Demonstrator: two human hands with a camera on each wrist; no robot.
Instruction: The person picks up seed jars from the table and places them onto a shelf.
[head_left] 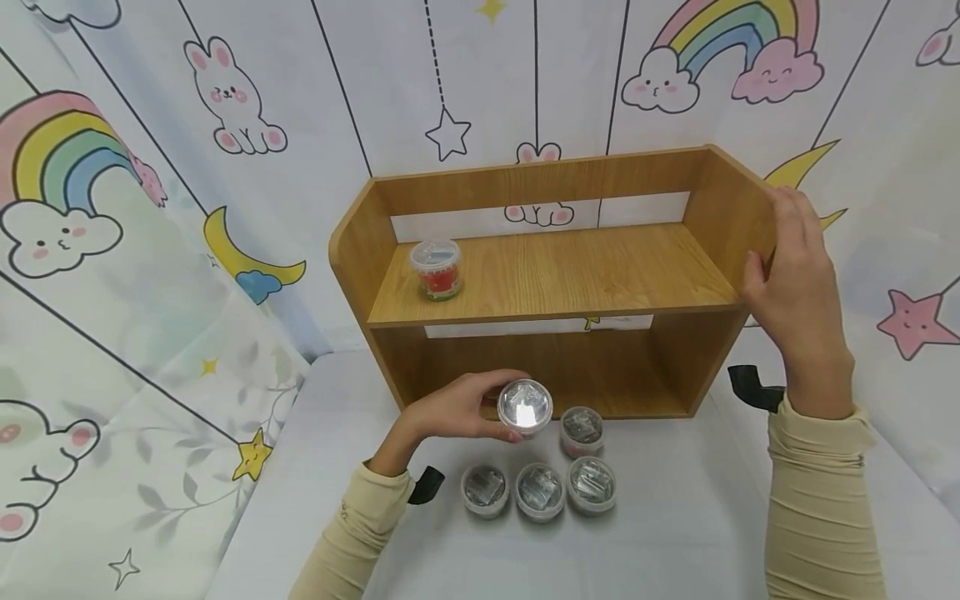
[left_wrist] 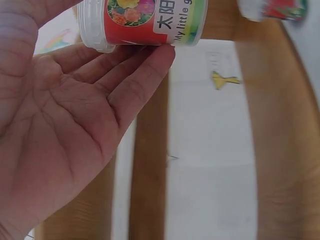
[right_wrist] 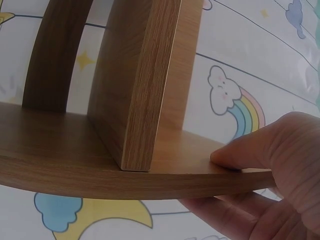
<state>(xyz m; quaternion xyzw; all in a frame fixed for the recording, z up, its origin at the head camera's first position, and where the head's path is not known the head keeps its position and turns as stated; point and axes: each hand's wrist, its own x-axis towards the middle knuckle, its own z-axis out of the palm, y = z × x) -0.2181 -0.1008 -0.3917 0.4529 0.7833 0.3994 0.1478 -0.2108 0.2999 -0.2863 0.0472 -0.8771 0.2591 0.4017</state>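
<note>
My left hand (head_left: 461, 408) holds a small lidded plastic cup (head_left: 525, 408) in front of the lower level of a wooden two-level shelf (head_left: 555, 267). In the left wrist view this cup (left_wrist: 145, 22) lies between thumb and fingers, its red label printed with flowers and "My little g…". On the shelf's right side panel (head_left: 731, 221) rests my right hand (head_left: 802, 279). The right wrist view has the right hand (right_wrist: 280, 180) gripping that panel (right_wrist: 190, 182), thumb on the inner face and fingers on the outer. A similar red-labelled cup (head_left: 437, 271) stands on the upper level, at the left.
Several more lidded cups stand on the white-covered table (head_left: 675, 517) before the shelf: a left cup (head_left: 484, 490), a middle cup (head_left: 540, 492), a right cup (head_left: 591, 485) and one behind (head_left: 581, 430). A printed curtain (head_left: 480, 75) hangs behind the shelf.
</note>
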